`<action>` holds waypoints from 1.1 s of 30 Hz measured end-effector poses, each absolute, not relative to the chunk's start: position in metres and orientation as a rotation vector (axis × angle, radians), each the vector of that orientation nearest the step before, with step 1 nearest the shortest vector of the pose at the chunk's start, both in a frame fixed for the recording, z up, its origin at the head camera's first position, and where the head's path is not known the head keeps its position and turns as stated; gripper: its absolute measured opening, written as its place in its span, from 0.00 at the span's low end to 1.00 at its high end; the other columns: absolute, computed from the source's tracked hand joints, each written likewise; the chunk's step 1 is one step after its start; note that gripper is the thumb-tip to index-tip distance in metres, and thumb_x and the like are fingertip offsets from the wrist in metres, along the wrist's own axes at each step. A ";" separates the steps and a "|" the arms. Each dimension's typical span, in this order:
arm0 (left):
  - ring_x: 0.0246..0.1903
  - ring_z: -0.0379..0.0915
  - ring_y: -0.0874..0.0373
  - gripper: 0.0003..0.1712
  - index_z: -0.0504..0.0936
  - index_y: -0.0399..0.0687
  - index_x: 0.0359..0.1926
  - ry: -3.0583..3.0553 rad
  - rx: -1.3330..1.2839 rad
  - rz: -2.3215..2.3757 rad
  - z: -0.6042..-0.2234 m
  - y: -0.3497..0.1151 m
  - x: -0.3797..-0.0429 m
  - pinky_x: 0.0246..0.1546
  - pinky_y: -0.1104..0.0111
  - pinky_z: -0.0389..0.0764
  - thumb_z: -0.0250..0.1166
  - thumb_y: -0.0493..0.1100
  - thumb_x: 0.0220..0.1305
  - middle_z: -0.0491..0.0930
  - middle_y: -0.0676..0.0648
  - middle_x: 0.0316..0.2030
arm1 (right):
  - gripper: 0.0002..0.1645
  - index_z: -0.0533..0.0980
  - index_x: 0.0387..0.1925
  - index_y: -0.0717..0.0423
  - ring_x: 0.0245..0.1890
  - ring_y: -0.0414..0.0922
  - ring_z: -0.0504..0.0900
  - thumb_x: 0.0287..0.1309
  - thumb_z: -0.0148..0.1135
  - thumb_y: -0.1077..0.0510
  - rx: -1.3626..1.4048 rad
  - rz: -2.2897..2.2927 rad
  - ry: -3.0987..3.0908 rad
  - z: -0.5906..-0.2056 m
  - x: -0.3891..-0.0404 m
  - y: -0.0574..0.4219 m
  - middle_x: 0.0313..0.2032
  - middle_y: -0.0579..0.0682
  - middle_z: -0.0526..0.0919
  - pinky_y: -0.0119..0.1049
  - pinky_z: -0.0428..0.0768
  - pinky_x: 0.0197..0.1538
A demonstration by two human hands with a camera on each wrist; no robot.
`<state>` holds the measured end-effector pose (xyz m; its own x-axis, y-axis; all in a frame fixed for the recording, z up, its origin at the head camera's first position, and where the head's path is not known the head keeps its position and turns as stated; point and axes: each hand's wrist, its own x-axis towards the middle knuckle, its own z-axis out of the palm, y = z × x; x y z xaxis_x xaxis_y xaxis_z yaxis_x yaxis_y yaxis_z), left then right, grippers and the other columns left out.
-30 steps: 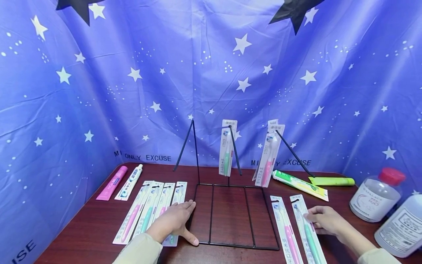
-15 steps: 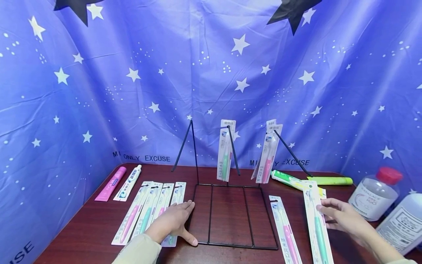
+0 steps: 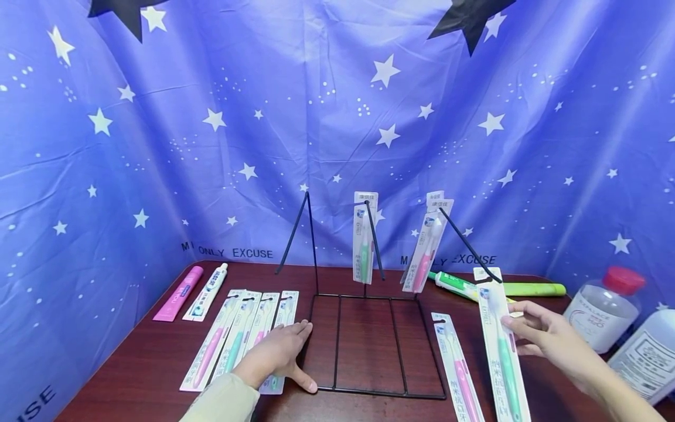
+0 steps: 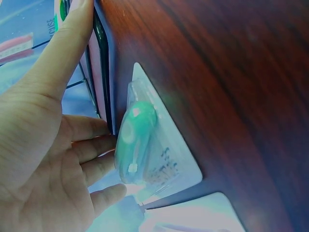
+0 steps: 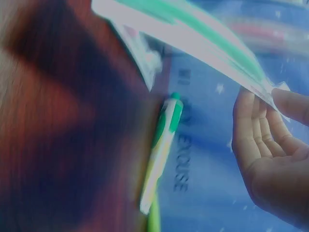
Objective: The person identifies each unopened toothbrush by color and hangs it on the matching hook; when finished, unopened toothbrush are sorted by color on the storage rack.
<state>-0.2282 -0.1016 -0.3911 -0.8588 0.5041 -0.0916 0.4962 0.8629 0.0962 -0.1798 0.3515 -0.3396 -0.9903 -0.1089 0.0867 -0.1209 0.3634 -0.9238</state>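
My right hand (image 3: 551, 340) pinches the edge of a packaged green toothbrush (image 3: 507, 369), held up at the right. The pack's slotted top overlaps the tip of the right hook (image 3: 469, 243) in the head view. In the right wrist view the pack (image 5: 207, 46) stands out between thumb and fingers. My left hand (image 3: 282, 351) rests at the left side of the black wire rack (image 3: 379, 394), thumb at its front corner and fingers extended. Beside those fingers lies another green toothbrush pack (image 4: 140, 140). One green pack (image 3: 364, 246) hangs on the middle hook, and pink-fronted packs (image 3: 426, 252) hang on the right one.
Several packaged toothbrushes (image 3: 216, 340) lie left of the rack; a pink one (image 3: 459, 372) lies right of it. Toothpaste tubes (image 3: 181, 293) lie back left, with a green-and-white tube (image 3: 456, 285) and a lime tube (image 3: 535, 289) back right. Bottles (image 3: 603, 308) stand far right.
My right hand has lifted the green toothbrush pack off the table and raised it toward the right hook. The left hand has stayed at the rack.
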 end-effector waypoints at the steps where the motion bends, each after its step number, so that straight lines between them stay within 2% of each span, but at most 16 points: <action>1: 0.63 0.55 0.48 0.69 0.61 0.33 0.63 2.922 0.789 0.106 -0.391 -0.102 -0.228 0.60 0.52 0.58 0.68 0.73 0.23 0.61 0.38 0.62 | 0.14 0.68 0.48 0.58 0.32 0.45 0.80 0.63 0.51 0.58 0.231 1.729 -2.590 -0.337 -0.178 0.346 0.35 0.50 0.80 0.43 0.80 0.35; 4: 0.63 0.55 0.48 0.69 0.61 0.33 0.63 2.921 0.790 0.100 -0.390 -0.101 -0.227 0.60 0.52 0.59 0.68 0.74 0.24 0.61 0.38 0.62 | 0.16 0.65 0.49 0.64 0.32 0.45 0.80 0.63 0.52 0.58 0.302 1.680 -2.593 -0.332 -0.175 0.328 0.35 0.52 0.80 0.42 0.81 0.34; 9: 0.63 0.55 0.48 0.69 0.61 0.33 0.64 2.916 0.783 0.097 -0.390 -0.101 -0.227 0.60 0.52 0.59 0.68 0.73 0.25 0.61 0.38 0.63 | 0.14 0.67 0.45 0.66 0.29 0.45 0.80 0.62 0.53 0.60 0.493 1.616 -2.579 -0.325 -0.172 0.298 0.32 0.55 0.80 0.43 0.81 0.31; 17: 0.63 0.56 0.48 0.68 0.61 0.33 0.63 2.922 0.793 0.097 -0.389 -0.102 -0.226 0.59 0.53 0.59 0.69 0.73 0.25 0.61 0.38 0.63 | 0.08 0.70 0.42 0.58 0.25 0.44 0.79 0.61 0.53 0.63 0.712 1.419 -2.493 -0.311 -0.160 0.257 0.29 0.50 0.80 0.38 0.79 0.28; 26: 0.63 0.55 0.48 0.69 0.61 0.34 0.64 2.920 0.784 0.082 -0.390 -0.101 -0.226 0.60 0.53 0.59 0.68 0.74 0.24 0.61 0.38 0.63 | 0.12 0.69 0.44 0.57 0.28 0.44 0.79 0.60 0.49 0.71 0.970 1.448 -2.347 -0.288 -0.142 0.229 0.30 0.49 0.78 0.36 0.78 0.31; 33: 0.63 0.55 0.48 0.69 0.60 0.34 0.64 2.916 0.773 0.091 -0.391 -0.101 -0.227 0.60 0.53 0.58 0.68 0.74 0.24 0.60 0.38 0.63 | 0.15 0.70 0.44 0.57 0.28 0.42 0.79 0.58 0.50 0.73 1.098 1.448 -2.317 -0.276 -0.134 0.210 0.31 0.47 0.79 0.35 0.78 0.29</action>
<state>-0.2274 -0.1011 -0.3905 -0.8617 0.4968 -0.1032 0.4894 0.8674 0.0895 -0.1345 0.2096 -0.2764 -0.7053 -0.4851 0.5170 -0.6774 0.2460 -0.6933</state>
